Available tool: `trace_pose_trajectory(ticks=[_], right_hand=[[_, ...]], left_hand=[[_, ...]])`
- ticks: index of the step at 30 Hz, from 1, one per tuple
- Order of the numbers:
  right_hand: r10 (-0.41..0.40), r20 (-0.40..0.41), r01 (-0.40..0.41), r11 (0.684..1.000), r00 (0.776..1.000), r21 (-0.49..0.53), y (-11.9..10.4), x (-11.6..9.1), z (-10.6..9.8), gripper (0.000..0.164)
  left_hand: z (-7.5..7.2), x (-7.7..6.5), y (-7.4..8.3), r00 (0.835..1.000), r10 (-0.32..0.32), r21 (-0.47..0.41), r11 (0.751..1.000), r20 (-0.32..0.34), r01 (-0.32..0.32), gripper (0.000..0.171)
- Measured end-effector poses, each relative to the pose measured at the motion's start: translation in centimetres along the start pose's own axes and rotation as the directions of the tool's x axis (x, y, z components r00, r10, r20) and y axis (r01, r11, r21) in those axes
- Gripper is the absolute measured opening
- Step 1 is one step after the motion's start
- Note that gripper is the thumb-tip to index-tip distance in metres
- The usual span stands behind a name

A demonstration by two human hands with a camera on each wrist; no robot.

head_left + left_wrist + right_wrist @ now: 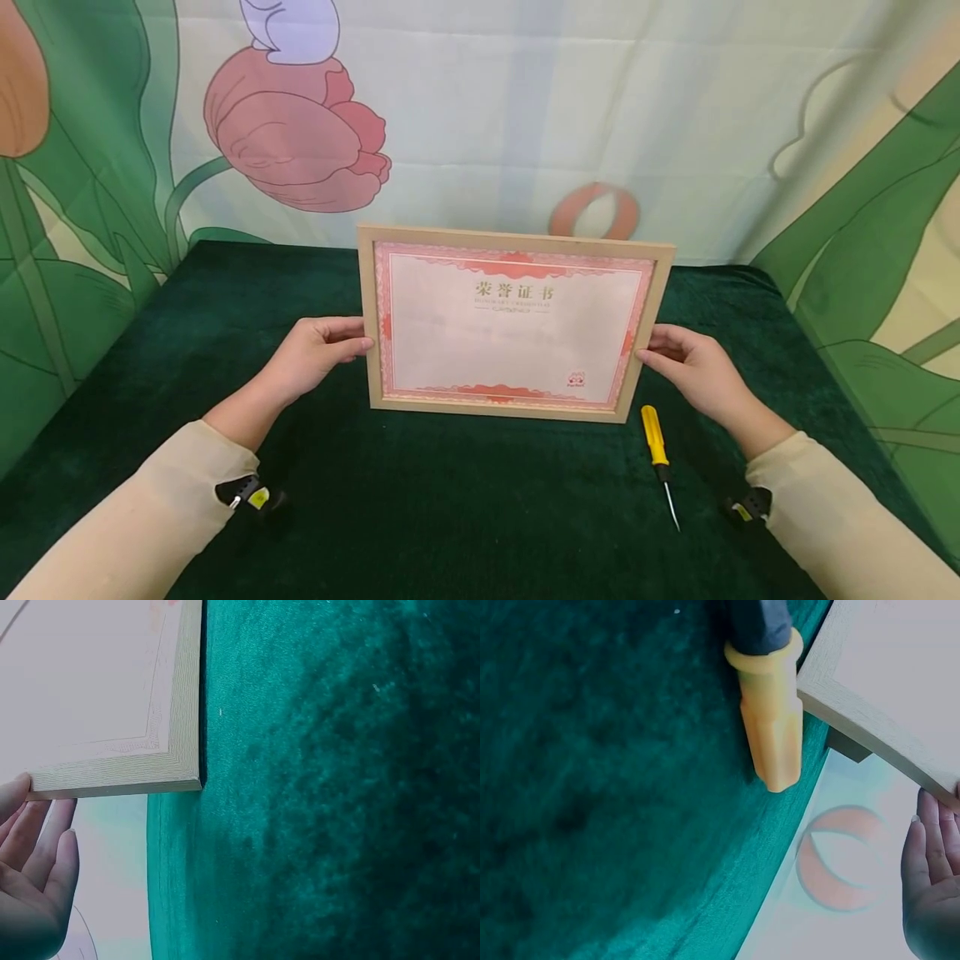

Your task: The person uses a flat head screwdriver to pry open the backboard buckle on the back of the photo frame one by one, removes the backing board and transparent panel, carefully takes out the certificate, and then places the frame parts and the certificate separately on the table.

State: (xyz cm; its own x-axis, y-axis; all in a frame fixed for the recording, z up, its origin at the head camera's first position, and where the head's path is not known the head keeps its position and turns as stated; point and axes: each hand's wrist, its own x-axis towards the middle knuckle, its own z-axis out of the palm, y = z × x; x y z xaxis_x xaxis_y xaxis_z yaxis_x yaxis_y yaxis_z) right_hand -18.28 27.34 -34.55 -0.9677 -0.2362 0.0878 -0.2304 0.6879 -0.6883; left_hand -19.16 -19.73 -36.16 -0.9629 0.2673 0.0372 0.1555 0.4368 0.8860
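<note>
A light wooden picture frame point(517, 412) stands nearly upright on the dark green cloth, its front toward me. Inside it is a certificate point(502, 342) with a pink and red border and gold lettering. My left hand point(309, 357) grips the frame's left side, thumb on the front and fingers behind. On the opposite side my right hand point(697, 371) pinches the edge in the same way. In the right wrist view a dark piece point(849, 745) juts out behind the frame. The left wrist view shows the frame's lower corner point(191, 778) close over the cloth.
A screwdriver point(655, 437) with a yellow handle lies on the cloth, right of the frame, its metal tip toward me. Green velvety cloth point(480, 517) covers the table. Behind it hangs a curtain point(465, 125) printed with flowers and leaves.
</note>
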Motion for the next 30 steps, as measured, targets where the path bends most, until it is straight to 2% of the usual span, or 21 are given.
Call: trace_pose_trajectory(ticks=[15, 26, 30], right_hand=[[-0.009, -0.032, 0.008, 0.999, 0.999, -0.043, -0.6, 0.0, -1.0, 0.041], [-0.008, -0.06, 0.005, 0.999, 0.998, -0.039, -0.7, -0.2, -1.1, 0.041], [-0.019, -0.07, 0.016, 0.999, 0.997, -0.04, -0.6, 0.0, -1.1, 0.039]], left_hand=[[0.0, 0.0, 1.4, 1.0, 0.025, -0.002, 1.0, -0.019, -0.025, 0.039], [0.2, -0.1, 1.6, 0.998, 0.054, 0.018, 0.998, -0.04, -0.053, 0.039], [0.2, -0.2, 1.5, 0.995, 0.083, 0.034, 0.996, -0.057, -0.081, 0.038]])
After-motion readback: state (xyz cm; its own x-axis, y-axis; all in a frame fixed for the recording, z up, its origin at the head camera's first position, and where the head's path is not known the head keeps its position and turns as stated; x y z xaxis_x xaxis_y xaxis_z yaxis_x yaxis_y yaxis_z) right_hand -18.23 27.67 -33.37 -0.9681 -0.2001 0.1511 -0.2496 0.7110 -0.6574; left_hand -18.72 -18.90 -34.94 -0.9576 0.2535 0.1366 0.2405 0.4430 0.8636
